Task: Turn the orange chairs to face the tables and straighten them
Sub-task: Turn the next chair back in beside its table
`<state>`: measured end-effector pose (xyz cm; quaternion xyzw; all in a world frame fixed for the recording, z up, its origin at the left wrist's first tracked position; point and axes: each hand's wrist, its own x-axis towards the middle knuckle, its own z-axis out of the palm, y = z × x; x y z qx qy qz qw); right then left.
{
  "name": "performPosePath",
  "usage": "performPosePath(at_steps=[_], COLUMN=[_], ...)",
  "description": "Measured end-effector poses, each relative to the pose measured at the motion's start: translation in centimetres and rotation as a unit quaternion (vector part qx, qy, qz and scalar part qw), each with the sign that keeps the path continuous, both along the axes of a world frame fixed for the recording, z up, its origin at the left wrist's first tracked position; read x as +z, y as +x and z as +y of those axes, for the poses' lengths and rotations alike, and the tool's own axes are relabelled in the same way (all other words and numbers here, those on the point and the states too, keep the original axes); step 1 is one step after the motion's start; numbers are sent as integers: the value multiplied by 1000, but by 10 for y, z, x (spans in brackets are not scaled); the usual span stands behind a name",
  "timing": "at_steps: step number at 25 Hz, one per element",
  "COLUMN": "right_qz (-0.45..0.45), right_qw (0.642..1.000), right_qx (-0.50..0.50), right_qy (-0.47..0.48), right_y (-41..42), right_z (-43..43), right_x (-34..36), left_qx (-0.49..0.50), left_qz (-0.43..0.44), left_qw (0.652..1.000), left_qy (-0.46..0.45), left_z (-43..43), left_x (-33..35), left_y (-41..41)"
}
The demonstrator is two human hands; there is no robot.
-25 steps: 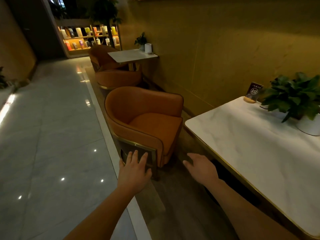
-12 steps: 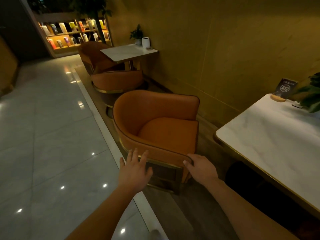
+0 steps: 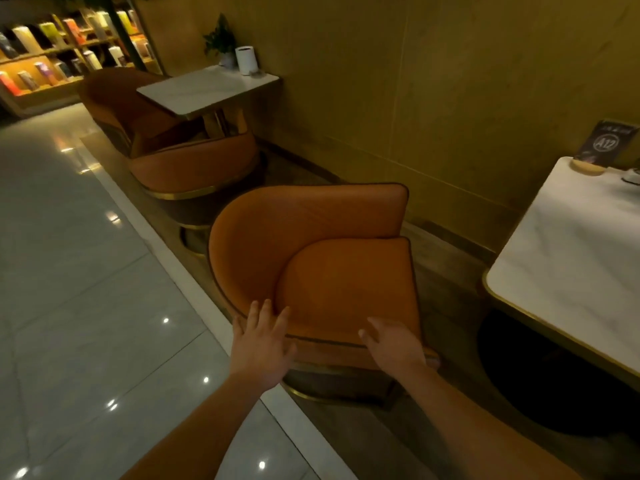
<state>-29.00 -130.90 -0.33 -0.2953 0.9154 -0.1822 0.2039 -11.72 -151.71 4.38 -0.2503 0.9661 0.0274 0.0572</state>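
My left hand point(image 3: 261, 344) and right hand point(image 3: 394, 344), fingers straight, press the orange chair point(image 3: 311, 237) on its near rim; at 2 o'clock, a sign point(image 3: 604, 143) on the counter point(image 3: 571, 254) reads "A12".

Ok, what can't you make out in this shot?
Head view:
- Near table: far side cut off by the right edge.
- Sign: small print above A12 too blurred.
- Farthest chair: seat hidden by the far table.
- Right hand: grip on the near chair unclear, motion blur.
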Motion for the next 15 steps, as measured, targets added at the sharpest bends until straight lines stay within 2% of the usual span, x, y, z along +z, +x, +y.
performPosePath(at_steps=[5,9,15], right_qz=[-12,-12,163], right_qw=[997,985,946], right_qx=[-62,-156,-253], right_qy=[48,65,125], right_y=[12,38,57], right_z=[-63,-117,-170], right_x=[-50,-90,-128], left_qx=[-65,-143,-251], left_qz=[-5,-15,-7], left_qw=[998,990,967], left_qy=[-10,-8,-50], left_z=[-104,-186,-233], left_x=[-47,-90,-135], left_y=[-32,-53,-41])
